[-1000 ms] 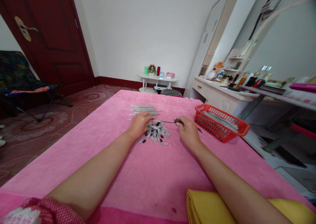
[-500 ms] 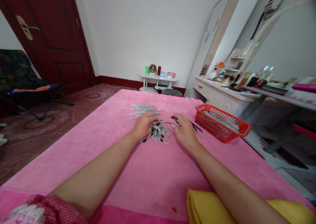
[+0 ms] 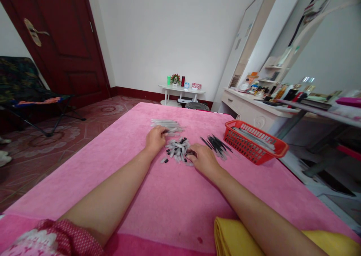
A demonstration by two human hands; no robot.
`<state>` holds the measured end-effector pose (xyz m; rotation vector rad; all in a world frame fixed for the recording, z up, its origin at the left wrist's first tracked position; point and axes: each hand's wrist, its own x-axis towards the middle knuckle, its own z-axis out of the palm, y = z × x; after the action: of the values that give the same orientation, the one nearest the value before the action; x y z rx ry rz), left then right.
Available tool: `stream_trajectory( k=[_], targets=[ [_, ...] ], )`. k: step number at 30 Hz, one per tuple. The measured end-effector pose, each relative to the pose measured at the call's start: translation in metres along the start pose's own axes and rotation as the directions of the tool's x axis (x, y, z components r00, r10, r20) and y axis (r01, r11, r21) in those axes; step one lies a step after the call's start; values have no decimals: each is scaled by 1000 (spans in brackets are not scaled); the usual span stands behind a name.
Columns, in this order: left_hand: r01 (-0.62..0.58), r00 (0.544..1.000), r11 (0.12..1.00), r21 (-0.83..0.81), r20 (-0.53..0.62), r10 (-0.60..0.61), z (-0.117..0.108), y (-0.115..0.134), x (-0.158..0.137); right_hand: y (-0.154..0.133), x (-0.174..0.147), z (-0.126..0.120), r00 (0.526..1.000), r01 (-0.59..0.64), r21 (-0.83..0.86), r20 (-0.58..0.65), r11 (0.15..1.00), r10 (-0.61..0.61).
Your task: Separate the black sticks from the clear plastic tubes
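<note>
Just left of a loose pile of small clear and black pen caps [image 3: 177, 147], my left hand [image 3: 155, 139] has its fingers closed on a slim clear pen barrel [image 3: 172, 129]. This lies by the near side of a row of similar clear barrels [image 3: 163, 123]. My right hand [image 3: 204, 159] reaches into the right edge of the pile, fingers curled and pinched at a cap; the fingertips are partly hidden. Beyond that hand lies a fanned bunch of thin black refills [image 3: 216, 144].
A red plastic basket [image 3: 248, 150] holding long clear pieces stands at the table's right. Pink cloth [image 3: 169, 207] covers the table. Folded yellow fabric [image 3: 234, 237] is under my right forearm. A camouflage chair [image 3: 31, 83] and a dresser [image 3: 245, 102] flank the table.
My hands have moved apart from the thin piece between them. My left hand shifted left towards the barrel row; my right came down and nearer, onto the caps, uncovering the black refills.
</note>
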<state>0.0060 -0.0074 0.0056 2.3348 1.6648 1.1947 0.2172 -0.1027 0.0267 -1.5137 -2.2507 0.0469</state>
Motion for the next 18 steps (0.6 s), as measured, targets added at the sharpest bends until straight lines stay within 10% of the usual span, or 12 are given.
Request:
stream_trajectory(
  k=[8,18],
  targets=[
    [-44,998,999,16,47,43,-1,6,-2,-9,0,-1,999,31,-55,11,998,-30],
    [-267,955,964,7,135,264,1,21,-6,31,12,8,933,-100,581,-227,807,279]
  ],
)
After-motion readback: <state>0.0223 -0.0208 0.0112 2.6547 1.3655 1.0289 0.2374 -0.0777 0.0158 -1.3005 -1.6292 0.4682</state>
